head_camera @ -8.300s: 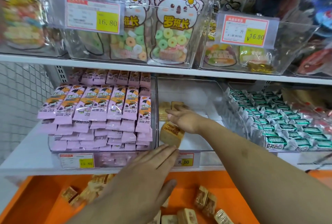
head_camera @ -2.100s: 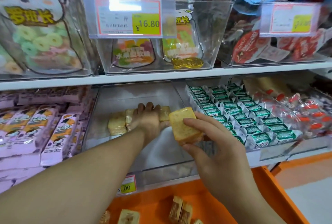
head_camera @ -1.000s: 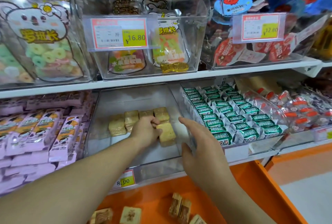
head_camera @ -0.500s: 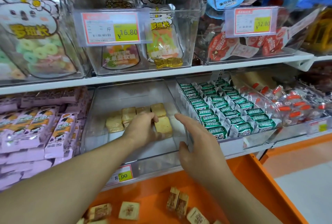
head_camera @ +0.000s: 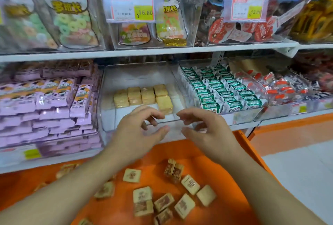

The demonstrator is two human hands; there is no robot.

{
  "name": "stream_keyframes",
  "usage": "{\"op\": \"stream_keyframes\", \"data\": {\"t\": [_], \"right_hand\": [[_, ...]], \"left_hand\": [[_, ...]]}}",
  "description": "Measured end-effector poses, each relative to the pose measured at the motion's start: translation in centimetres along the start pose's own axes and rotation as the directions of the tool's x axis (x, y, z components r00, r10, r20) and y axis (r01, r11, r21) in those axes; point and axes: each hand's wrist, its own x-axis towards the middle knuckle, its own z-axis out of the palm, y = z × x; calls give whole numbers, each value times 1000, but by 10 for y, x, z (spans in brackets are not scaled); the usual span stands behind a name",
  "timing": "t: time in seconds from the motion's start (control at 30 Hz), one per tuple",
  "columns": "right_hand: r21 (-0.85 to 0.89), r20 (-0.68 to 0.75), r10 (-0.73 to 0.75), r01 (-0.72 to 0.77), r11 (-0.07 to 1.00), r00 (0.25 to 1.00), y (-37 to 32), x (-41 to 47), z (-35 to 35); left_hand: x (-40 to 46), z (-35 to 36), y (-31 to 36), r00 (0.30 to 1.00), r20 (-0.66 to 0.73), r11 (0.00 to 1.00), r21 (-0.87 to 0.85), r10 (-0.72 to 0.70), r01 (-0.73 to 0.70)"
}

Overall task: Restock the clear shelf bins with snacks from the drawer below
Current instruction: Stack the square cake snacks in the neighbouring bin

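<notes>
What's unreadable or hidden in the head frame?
- Price tag under the purple packs: motion blur, digits unreadable.
- Middle bin's own price tag: behind the left hand.
- Print on the drawer snacks: too small and blurred.
- Drawer front: cut off by the bottom edge, so the count left is unknown.
- Far-right bins: cut off, blurred.

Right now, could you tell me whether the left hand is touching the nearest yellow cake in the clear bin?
Apart. The head view shows the left hand in front of the bin, empty, below the front cake.
</notes>
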Motion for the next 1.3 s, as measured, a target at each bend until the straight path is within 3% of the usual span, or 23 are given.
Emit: {"op": "stream_keyframes", "data": {"t": [0.1,0.17,0.33,0.47,0.57,0.73,0.87,0.93,1.13,1.3], "right_hand": [[3,137,79,-80,997,987,10,-19,12],[-89,225,148,-131,987,963,28,-29,31],[-408,364,419,-262,874,832,101,-49,86],[-505,344,552,-347,791,759,159,-45,120],[-503,310,565,-372,780,765,190,-32,149],[-551,298,579,-358,753,759,229,-16,191],[-599,231,577,-353,719,784,243,-14,209],[-620,212,577,-348,703,789,243,-14,211],[-647,221,555,-306,699,802,230,-32,195],[-675,300,604,-283,681,738,210,-44,181]], "left_hand": [[-48,15,-15,997,73,1000,27,-14,12],[-78,32,-42,977,173,991,74,-122,110],[-126,69,-114,822,370,897,273,-432,348],[-148,88,-152,685,521,850,428,-509,305],[-162,104,-173,645,603,868,447,-470,215],[-177,116,-195,584,584,808,538,-563,241],[-182,121,-200,625,563,811,545,-541,211],[-184,119,-203,650,523,815,504,-551,286],[-182,82,-185,598,444,744,388,-668,543],[-187,48,-161,602,382,708,278,-701,649]]}}
